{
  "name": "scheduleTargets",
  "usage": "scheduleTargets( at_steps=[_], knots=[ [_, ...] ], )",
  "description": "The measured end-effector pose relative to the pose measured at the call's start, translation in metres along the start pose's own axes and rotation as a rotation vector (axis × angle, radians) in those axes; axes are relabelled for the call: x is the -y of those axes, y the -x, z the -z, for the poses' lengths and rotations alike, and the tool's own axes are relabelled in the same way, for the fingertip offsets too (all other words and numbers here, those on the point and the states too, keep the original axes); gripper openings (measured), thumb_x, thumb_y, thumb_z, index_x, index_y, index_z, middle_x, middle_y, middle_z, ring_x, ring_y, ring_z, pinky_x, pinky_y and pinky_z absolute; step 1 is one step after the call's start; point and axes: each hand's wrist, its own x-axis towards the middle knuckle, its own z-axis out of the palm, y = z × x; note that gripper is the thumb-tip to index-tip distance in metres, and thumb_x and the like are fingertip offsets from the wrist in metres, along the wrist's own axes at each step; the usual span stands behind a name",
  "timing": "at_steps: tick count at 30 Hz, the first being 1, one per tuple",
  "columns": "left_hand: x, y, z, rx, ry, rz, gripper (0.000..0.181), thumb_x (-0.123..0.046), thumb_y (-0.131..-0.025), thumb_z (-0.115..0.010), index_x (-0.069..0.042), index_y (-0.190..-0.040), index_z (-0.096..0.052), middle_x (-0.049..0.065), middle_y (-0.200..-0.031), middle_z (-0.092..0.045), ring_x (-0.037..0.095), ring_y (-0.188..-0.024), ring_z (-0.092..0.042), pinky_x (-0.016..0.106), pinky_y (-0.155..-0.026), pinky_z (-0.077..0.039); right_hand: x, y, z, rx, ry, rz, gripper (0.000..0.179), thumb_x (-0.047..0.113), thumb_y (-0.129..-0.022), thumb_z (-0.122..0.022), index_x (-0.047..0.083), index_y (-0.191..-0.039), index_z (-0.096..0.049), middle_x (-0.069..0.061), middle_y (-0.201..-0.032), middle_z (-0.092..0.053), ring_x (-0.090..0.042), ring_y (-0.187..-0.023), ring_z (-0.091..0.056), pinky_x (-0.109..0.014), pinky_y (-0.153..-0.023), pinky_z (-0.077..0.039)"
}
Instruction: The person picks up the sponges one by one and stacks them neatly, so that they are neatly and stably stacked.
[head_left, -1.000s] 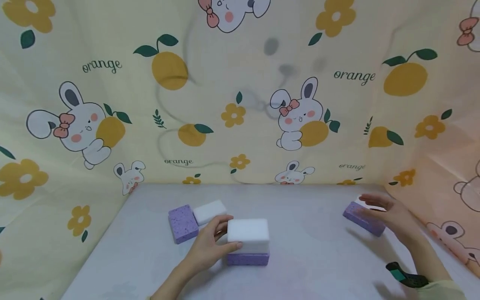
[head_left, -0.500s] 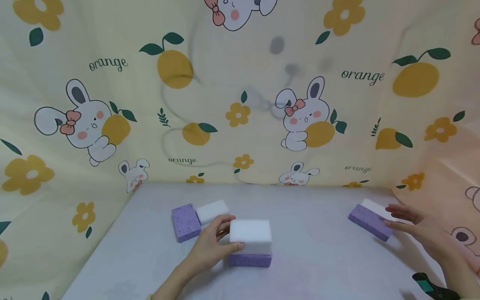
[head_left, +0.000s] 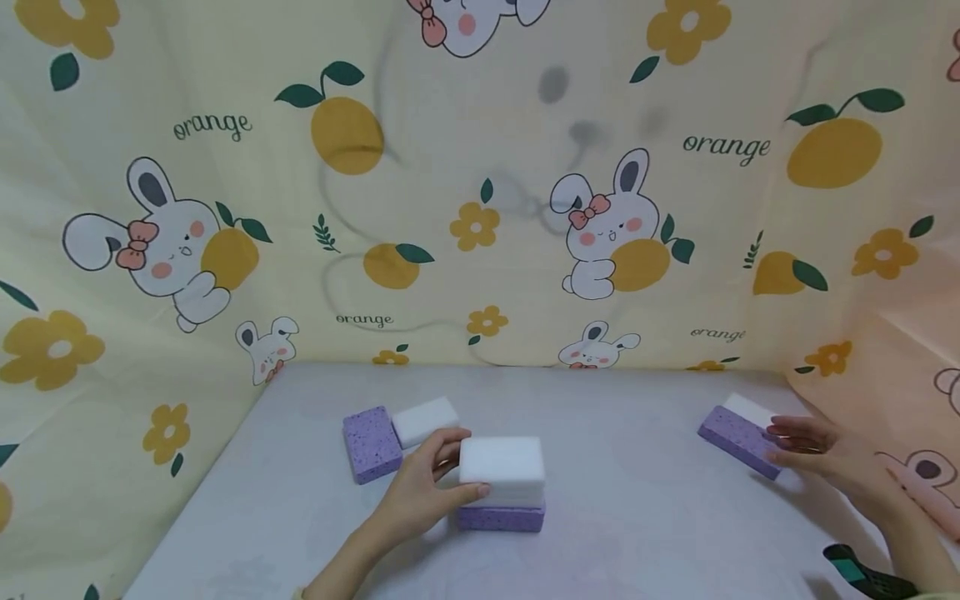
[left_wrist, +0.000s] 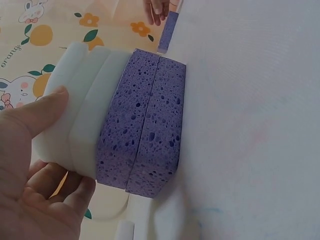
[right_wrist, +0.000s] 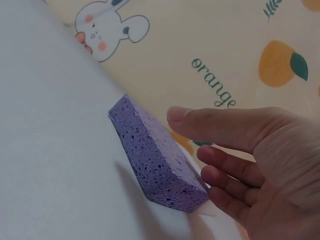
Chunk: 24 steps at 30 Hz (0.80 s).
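Observation:
A stack stands at the middle front of the table, with white sponges (head_left: 501, 460) on top of two purple sponges (left_wrist: 141, 122). My left hand (head_left: 418, 485) grips the white part from the left, thumb on the near side and fingers round the far side. At the right, my right hand (head_left: 840, 463) hovers with loosely bent fingers beside a purple sponge (head_left: 735, 437). Its fingertips come right at that sponge's near end, while the thumb stays apart from it in the right wrist view. A white sponge (head_left: 748, 407) lies behind this purple one, partly hidden.
Left of the stack, another purple sponge (head_left: 372, 444) and a white sponge (head_left: 426, 421) lie side by side on the white tabletop (head_left: 622, 500). A printed curtain (head_left: 420, 200) with rabbits and oranges rises along the back and sides.
My right hand has drawn back to the right from over the purple sponge, then edged slightly closer to its end. The left hand keeps its grip on the stack.

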Motion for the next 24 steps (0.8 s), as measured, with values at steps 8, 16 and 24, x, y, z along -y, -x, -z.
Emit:
scheduleTargets(
  at_steps=[8, 16, 24],
  knots=[
    [0.002, 0.0, 0.0006, 0.0, 0.015, 0.011, 0.071, -0.025, -0.08, -0.085, -0.011, -0.138, -0.047, 0.005, -0.132, -0.06, 0.023, -0.125, -0.052, 0.035, -0.108, -0.039, 0.0012, 0.0008, -0.0031, 0.0, 0.088, 0.009, 0.074, 0.034, -0.089, -0.075, -0.006, -0.141, -0.043, -0.024, -0.13, -0.055, -0.006, -0.094, -0.056, -0.02, -0.073, -0.052],
    [0.0005, -0.0002, 0.002, 0.005, 0.008, -0.002, 0.07, -0.027, -0.08, -0.084, -0.01, -0.137, -0.048, 0.004, -0.131, -0.06, 0.022, -0.125, -0.053, 0.033, -0.107, -0.04, 0.0053, -0.0015, -0.0053, 0.015, 0.134, -0.008, 0.077, 0.036, -0.085, -0.078, -0.007, -0.14, -0.045, -0.026, -0.129, -0.054, -0.027, -0.102, -0.053, -0.023, -0.072, -0.053],
    [0.0025, -0.0008, 0.0024, 0.008, 0.0, -0.008, 0.07, -0.029, -0.08, -0.084, -0.01, -0.137, -0.048, 0.005, -0.131, -0.06, 0.023, -0.124, -0.053, 0.033, -0.107, -0.04, 0.0076, -0.0005, -0.0067, 0.001, 0.128, -0.028, 0.083, 0.039, -0.085, -0.078, -0.008, -0.142, -0.041, -0.03, -0.136, -0.048, -0.041, -0.114, -0.047, -0.018, -0.071, -0.051]
  ],
)
